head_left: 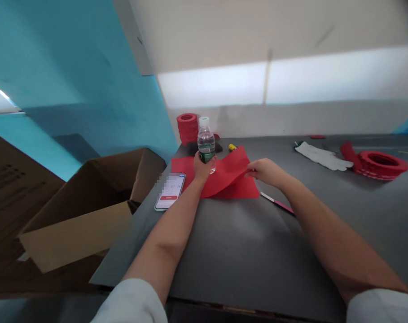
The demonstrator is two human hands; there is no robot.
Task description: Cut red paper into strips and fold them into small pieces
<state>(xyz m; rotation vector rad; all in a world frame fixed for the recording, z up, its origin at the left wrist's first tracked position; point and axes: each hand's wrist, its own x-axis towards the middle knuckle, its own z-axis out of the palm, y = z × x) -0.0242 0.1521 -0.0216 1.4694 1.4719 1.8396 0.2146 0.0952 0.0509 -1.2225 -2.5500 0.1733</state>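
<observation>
Head view shows a clear bottle (206, 142) upright, its long axis vertical and white cap up, over red sheet material (235, 192) at the far left of the grey table (237, 251). The left hand (202, 168) has its fingers wrapped round the bottle's lower half. The red material runs longest left to right; its upper layer rises toward the far right, and the right hand (266, 172) pinches its right edge, thumb and fingers together on it. Bare tabletop opens on the near side and to the right. A phone (172, 190) lies just left, close to the table's left edge, with a cardboard box (79, 233) beyond. A red roll (187, 129) stands behind the bottle to the left, a thin stick (278, 203) lies near the right hand, and a white glove (321, 155) and red coil (382, 165) sit far right
</observation>
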